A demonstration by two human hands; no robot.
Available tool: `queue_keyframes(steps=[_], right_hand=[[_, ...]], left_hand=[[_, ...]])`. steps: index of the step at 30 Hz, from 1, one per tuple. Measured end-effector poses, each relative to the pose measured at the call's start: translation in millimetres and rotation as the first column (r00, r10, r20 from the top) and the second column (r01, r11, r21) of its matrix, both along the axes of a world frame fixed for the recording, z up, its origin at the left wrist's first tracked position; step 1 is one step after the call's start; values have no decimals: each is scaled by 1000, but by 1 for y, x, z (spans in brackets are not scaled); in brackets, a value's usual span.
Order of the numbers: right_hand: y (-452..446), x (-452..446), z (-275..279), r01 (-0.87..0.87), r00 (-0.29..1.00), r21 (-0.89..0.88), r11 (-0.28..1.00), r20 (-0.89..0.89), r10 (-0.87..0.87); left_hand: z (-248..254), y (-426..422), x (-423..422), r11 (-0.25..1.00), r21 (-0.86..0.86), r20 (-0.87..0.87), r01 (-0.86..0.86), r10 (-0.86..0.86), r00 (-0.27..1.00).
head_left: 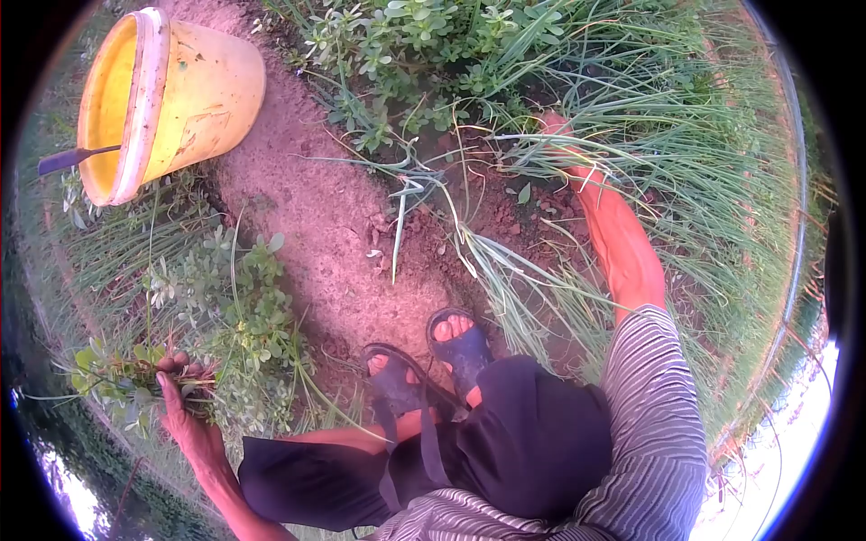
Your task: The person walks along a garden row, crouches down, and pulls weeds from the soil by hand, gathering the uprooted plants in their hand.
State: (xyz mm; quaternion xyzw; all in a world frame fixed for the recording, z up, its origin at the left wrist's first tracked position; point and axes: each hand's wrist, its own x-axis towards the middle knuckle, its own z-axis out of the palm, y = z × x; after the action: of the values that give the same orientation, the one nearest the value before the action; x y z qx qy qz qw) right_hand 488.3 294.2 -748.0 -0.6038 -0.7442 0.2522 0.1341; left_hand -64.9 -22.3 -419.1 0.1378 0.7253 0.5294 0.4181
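At the lower left, my left hand is closed around a bunch of pulled weeds. Their small rounded leaves stick out to the left, and thin reddish roots or stems show near the fingertips. My right hand reaches down among long, thin green onion leaves at the upper right. Leaves cover its fingers, so whether it grips a stem cannot be seen. Just left of it, bent onion leaves lie over reddish soil. A leafy weed clump grows beyond that hand.
A dirt-stained yellow bucket lies tilted on the bare earth path at the upper left, a dark handle poking from its mouth. More weeds grow left of my sandalled feet. Flopped onion leaves lie right of them.
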Motion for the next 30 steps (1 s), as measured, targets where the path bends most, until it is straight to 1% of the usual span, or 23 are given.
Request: queue_keyframes(steps=[4, 7, 10, 13, 17, 20, 23, 30], right_hand=[[-1, 3, -1, 5, 1000, -5, 1000, -2, -5], [3, -1, -1, -7, 1000, -10, 1000, -7, 7], [6, 1, -2, -13, 1000, -11, 1000, -3, 13], [12, -5, -5, -25, 1000, -6, 1000, 3, 25], [14, -9, -7, -39, 999, -15, 999, -2, 39], [13, -6, -3, -48, 999, -17, 999, 2, 48], [13, -5, -3, -57, 998, -24, 998, -2, 57], [1, 13, 0, -90, 995, -55, 994, -36, 88]], left_hand=[[0, -3, -3, 1000, 12, 22, -18, 18, 1000], [1, -1, 0, 1000, -2, 16, 5, -5, 1000], [1, 2, 2, 999, -47, 17, 15, -14, 1000], [-2, 5, 3, 1000, -11, 52, -1, 1, 999], [-1, 4, 5, 999, -45, -37, -2, 1, 999], [-2, 2, 3, 999, -37, -8, -10, 10, 1000], [-4, -1, -1, 998, -62, -73, -28, 23, 997], [-7, 4, -1, 997, -74, -6, -1, 0, 1000]])
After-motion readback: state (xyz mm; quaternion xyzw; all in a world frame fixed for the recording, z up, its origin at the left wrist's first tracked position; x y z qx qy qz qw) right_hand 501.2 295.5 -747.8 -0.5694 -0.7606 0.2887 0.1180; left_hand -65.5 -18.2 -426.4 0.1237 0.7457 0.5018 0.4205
